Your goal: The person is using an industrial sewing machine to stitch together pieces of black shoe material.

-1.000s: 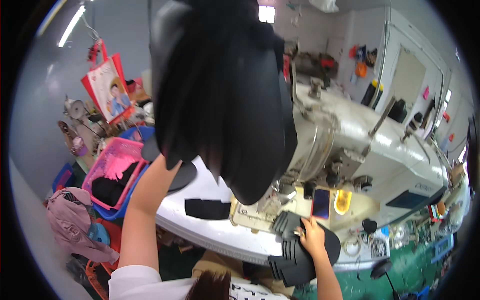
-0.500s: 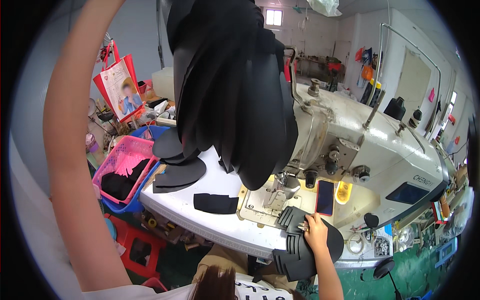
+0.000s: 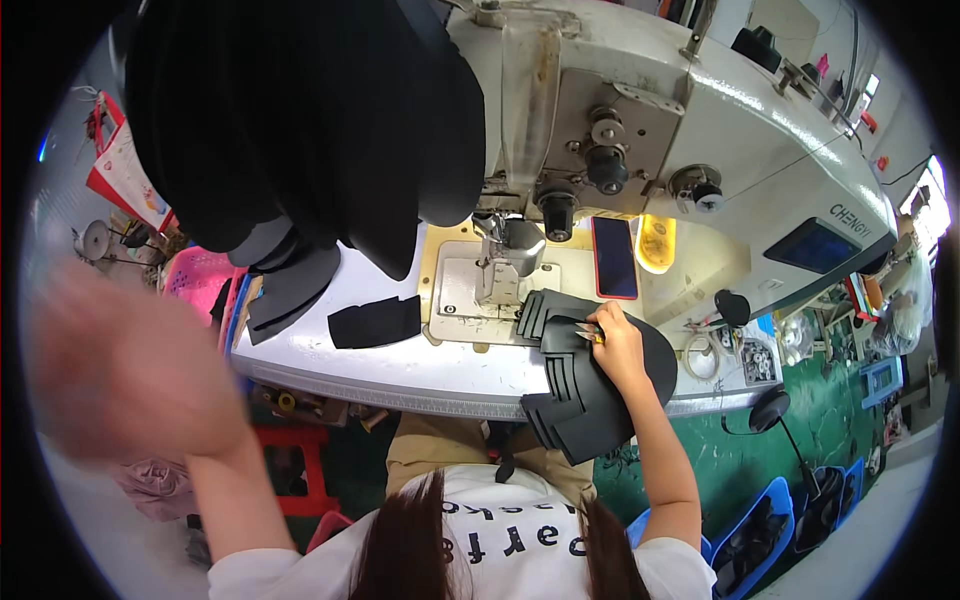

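My right hand rests on a fanned stack of black visor-shaped pieces at the table's front edge. Its fingers are closed round small thread snips, whose metal tips point left. At far left my left hand is raised and smeared by motion, so its fingers cannot be made out. A large bundle of black curved pieces hangs in front of the sewing machine, at the upper left. On the white table lies a flat black strip, left of the needle plate.
More black pieces lie at the table's left end, beside a pink basket. A phone and a yellow tray sit under the machine arm. Blue bins stand on the floor at right.
My left arm has come down from its high reach at the upper left. The view has tilted down and shifted right. My right hand stays on the stack with the snips.
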### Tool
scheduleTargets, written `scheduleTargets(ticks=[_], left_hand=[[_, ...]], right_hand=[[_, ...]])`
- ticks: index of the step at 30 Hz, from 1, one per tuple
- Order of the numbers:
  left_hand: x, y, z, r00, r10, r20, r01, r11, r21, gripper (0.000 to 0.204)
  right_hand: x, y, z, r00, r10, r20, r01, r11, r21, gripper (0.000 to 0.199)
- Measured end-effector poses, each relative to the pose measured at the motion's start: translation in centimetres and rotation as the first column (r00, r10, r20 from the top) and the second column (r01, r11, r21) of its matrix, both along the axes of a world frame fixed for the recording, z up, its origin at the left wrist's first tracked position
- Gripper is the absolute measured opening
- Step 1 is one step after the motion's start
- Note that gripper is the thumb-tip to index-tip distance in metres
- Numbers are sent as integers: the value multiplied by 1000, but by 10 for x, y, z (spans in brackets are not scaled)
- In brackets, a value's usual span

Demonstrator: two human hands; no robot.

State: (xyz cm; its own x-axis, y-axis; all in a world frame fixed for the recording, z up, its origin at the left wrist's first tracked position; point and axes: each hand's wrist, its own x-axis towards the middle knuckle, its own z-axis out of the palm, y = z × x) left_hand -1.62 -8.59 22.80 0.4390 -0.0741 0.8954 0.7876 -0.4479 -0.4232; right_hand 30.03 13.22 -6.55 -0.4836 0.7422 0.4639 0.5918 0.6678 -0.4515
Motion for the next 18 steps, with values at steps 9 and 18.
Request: scheduleTargets(ticks=[9,18], left_hand=[[128,199,-270,445,171,879,813,-489,-317,55],[144,185,-290,905,-205,372,334,-198,-922,47]], right_hand=[[8,-9,-3,995,94,-39,-89,990,110,24],[82,-49,105,964,-12,-264,97,945,314,26]])
